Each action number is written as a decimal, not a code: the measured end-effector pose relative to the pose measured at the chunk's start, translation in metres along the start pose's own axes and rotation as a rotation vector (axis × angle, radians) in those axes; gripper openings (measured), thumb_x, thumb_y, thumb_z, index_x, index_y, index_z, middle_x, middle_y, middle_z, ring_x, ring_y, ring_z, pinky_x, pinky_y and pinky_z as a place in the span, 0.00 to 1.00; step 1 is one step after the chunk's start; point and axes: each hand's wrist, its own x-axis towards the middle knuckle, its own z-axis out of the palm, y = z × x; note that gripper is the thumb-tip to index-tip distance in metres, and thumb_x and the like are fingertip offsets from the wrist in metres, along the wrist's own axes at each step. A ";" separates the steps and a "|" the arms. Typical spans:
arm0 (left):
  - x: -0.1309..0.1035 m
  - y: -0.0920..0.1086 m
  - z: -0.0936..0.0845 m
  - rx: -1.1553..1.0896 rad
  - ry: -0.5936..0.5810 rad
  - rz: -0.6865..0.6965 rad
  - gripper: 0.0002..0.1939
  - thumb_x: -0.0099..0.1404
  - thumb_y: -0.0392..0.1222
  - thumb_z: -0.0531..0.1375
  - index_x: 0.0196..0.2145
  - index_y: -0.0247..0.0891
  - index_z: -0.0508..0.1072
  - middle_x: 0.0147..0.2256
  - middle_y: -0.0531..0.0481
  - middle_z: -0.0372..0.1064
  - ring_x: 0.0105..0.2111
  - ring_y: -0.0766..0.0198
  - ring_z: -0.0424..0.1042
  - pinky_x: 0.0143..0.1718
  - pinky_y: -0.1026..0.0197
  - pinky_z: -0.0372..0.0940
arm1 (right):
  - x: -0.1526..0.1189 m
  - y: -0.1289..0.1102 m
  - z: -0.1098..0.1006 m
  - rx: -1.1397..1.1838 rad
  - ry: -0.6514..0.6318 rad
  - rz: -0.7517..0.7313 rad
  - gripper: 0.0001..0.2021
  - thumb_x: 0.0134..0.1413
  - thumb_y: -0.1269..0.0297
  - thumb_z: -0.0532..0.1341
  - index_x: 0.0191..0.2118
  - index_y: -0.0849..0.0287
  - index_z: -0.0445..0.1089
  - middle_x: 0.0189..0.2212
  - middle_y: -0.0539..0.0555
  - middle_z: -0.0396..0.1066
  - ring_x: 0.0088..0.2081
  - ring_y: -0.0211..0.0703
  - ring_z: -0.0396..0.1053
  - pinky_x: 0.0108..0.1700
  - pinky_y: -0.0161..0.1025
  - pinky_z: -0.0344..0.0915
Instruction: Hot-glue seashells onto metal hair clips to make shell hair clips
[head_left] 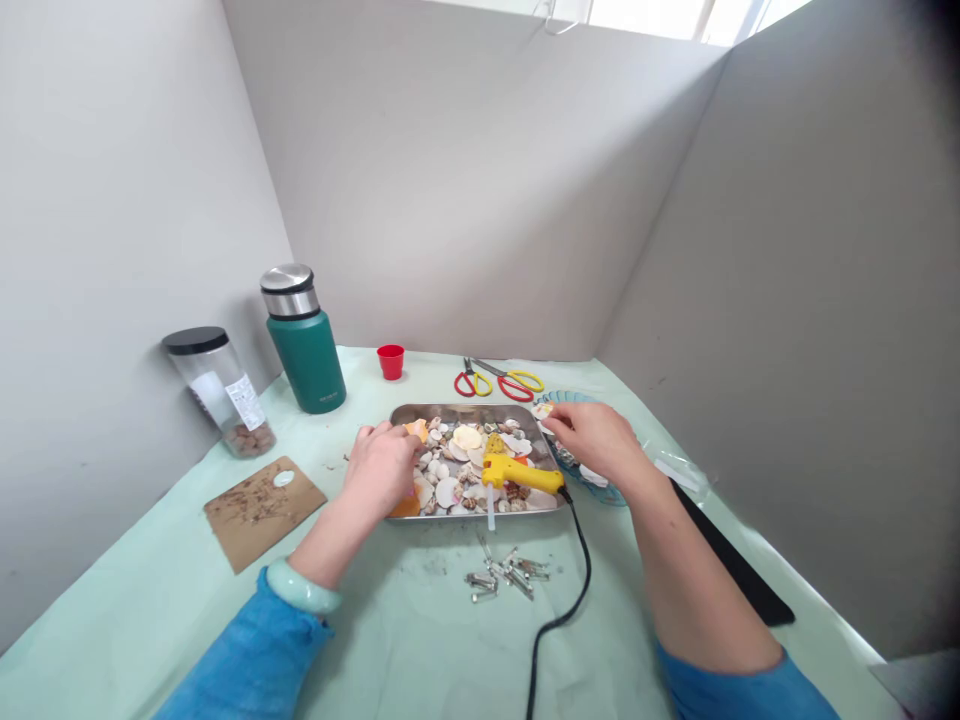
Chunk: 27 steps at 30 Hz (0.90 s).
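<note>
A metal tray (480,515) full of mixed seashells (448,491) lies in front of me. My left hand (382,465) is over the tray's left side with its fingers curled down; what they hold, if anything, is hidden. Close to these fingers is an orange shell (415,430). Beyond the tray's right rim, my right hand (596,440) pinches a small whitish shell (541,411) between thumb and fingertips. Under that hand sits a blue scalloped plate (611,495) with pale shells, partly covered. A yellow glue gun (521,473) rests across the tray, its clear glue stick pointing toward me.
Metal clips (510,575) lie before the tray, beside the black cord (574,600). Scissors (517,380) and a red cup (391,362) stand behind. Leftward are a green bottle (306,360), a black-lidded jar (225,390) and a brown board (262,510). A black flat strip (731,555) lies right.
</note>
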 end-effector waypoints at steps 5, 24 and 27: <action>0.003 0.016 -0.002 -0.080 -0.048 0.217 0.14 0.58 0.32 0.55 0.37 0.45 0.76 0.38 0.47 0.73 0.41 0.55 0.64 0.41 0.55 0.54 | -0.013 0.013 0.012 0.085 0.137 0.044 0.16 0.57 0.56 0.50 0.31 0.57 0.73 0.25 0.52 0.73 0.26 0.40 0.66 0.25 0.32 0.50; 0.017 0.000 -0.026 -0.296 -0.168 0.175 0.12 0.60 0.41 0.53 0.38 0.40 0.75 0.33 0.47 0.72 0.37 0.59 0.68 0.38 0.60 0.61 | -0.024 -0.001 0.021 0.348 0.083 -0.329 0.13 0.60 0.63 0.52 0.29 0.58 0.70 0.25 0.50 0.71 0.27 0.37 0.65 0.32 0.33 0.57; 0.024 0.002 -0.029 -0.263 -0.259 0.267 0.15 0.57 0.38 0.55 0.42 0.42 0.74 0.35 0.48 0.72 0.38 0.58 0.68 0.39 0.59 0.60 | -0.026 0.002 0.025 0.373 0.105 -0.326 0.12 0.60 0.64 0.52 0.31 0.58 0.71 0.26 0.50 0.71 0.27 0.38 0.66 0.33 0.34 0.58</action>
